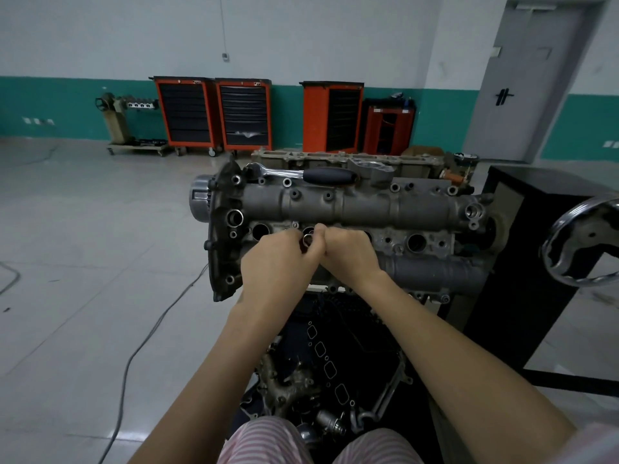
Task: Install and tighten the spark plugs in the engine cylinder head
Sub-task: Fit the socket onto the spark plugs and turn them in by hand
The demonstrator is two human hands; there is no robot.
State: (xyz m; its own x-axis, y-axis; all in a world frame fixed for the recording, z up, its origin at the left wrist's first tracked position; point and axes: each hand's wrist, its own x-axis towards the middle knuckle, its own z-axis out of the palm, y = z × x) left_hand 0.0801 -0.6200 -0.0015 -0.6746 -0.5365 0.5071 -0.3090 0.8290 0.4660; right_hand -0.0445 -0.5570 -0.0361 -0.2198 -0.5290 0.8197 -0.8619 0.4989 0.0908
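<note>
Both hands are brought together over the middle row of plug wells on the engine cylinder head. The left hand is curled, its fingers closed around a short metal socket whose open bright rim is seen between thumb and forefinger. The right hand is also curled, its fingertips pressed against those of the left at the socket; whether it pinches the socket itself or a part hidden beneath cannot be told. No spark plug can be made out, the tool's lower end being covered by the hands.

The socket is held directly over the second plug well from the left. An open well is shown just left of the hands, and another well to their right. A ratchet wrench with a black handle is laid along the far upper edge of the head, apart from both hands.

The head is carried on a stand, with a chrome handwheel at the right. Loose engine parts and gaskets are seen on a dark tray below. Orange tool cabinets are lined against the far wall, and a cable is trailed across the tiled floor.
</note>
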